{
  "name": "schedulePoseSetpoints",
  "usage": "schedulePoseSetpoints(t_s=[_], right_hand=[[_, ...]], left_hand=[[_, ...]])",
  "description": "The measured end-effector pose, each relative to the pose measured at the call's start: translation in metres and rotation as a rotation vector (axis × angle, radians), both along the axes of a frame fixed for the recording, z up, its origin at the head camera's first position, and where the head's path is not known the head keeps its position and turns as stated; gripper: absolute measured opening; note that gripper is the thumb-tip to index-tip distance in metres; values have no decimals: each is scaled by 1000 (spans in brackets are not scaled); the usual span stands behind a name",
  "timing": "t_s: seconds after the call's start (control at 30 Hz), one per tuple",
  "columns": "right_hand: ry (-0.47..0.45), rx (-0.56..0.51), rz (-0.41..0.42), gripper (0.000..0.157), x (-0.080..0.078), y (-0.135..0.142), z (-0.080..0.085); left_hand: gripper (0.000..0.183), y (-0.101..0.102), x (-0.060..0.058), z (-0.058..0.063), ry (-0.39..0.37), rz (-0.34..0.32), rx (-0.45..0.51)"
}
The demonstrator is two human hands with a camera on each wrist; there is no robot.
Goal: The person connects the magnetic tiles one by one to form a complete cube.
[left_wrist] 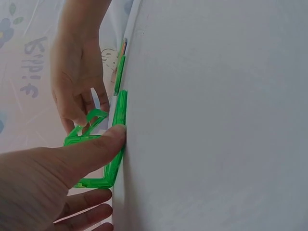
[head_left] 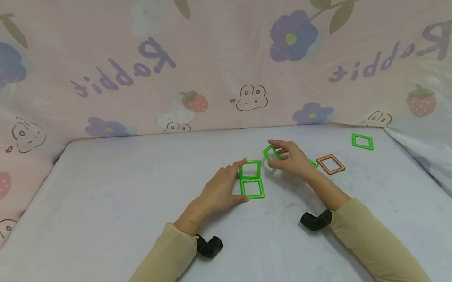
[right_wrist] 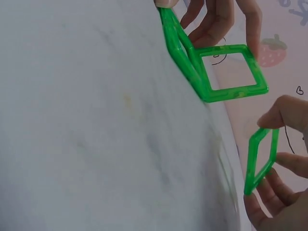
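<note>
Two green square magnetic tiles with hollow middles, joined at an edge, stand before my left hand (head_left: 220, 190). One tile (right_wrist: 236, 93) rises upright and the other (head_left: 257, 197) lies on the table, as the wrist views show. My left thumb and fingers hold this pair from the left side. Just to the right, my right hand (head_left: 294, 160) pinches another green square magnetic tile (right_wrist: 251, 161) between thumb and fingers, raised and tilted, apart from the pair. Beneath the right hand, part of a green tile (head_left: 313, 164) shows; the hand hides its remainder.
An orange square magnetic tile (head_left: 337, 171) lies right of my right hand. Farther right, a green magnetic tile (head_left: 361, 135) rests near the table's back right corner. A printed curtain (head_left: 206, 58) hangs behind the white table (head_left: 136, 172). Black devices (head_left: 210, 247) sit at both wrists.
</note>
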State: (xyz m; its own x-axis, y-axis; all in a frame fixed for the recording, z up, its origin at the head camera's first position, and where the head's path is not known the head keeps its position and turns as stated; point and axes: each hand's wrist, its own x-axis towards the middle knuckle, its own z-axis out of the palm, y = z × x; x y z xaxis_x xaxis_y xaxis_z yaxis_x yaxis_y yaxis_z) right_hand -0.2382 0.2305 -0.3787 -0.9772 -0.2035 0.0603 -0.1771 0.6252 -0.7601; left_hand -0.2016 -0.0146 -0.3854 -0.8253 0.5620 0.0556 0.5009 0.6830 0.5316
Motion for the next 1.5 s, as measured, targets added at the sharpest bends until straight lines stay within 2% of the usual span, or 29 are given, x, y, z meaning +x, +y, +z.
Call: schedulePoseSetpoints(t_s=[0.3, 0.5, 1.17, 1.5], right_hand=[[-73, -101, 69, 68, 12, 3, -1], [-77, -165, 136, 66, 18, 6, -4], [-86, -170, 296, 66, 30, 5, -5], [-82, -220, 348, 67, 36, 4, -8]], left_hand=[[94, 0, 0, 0, -7, -2, 8], [94, -1, 1, 0, -17, 3, 3], [94, -1, 0, -1, -18, 7, 13], [94, 0, 0, 0, -17, 6, 5]])
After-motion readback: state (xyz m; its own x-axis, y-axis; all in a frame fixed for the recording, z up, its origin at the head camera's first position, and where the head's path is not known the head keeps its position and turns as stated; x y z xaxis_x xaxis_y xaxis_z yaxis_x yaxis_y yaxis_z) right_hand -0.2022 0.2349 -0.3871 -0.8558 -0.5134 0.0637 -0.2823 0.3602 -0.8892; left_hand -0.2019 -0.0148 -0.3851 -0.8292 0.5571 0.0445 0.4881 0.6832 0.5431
